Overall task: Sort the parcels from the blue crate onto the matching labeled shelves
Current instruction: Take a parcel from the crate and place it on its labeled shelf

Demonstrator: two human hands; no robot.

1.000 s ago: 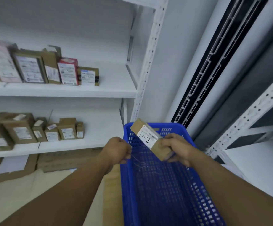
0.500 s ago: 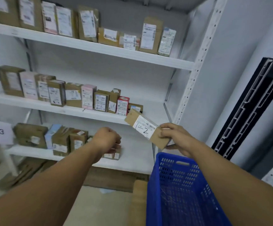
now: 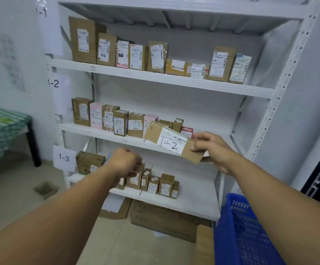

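Right hand [image 3: 211, 150] pinches a cardboard parcel [image 3: 171, 141] marked 1-2 by its right end, held tilted in front of the middle shelf [image 3: 212, 139]. Left hand [image 3: 125, 162] is fisted, holding nothing, in front of the lower shelf [image 3: 193, 203]. A row of boxes [image 3: 117, 120] fills the middle shelf's left part. Blue crate [image 3: 239, 230] sits bottom right, a 1-2 sign [image 3: 54, 84] on the rack's left post.

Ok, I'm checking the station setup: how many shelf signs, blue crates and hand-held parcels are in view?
Shelf signs: 3, the 1-1 sign, 1-2 sign, 1-3 sign
Blue crate: 1
Parcel held in the right hand: 1
Total: 5
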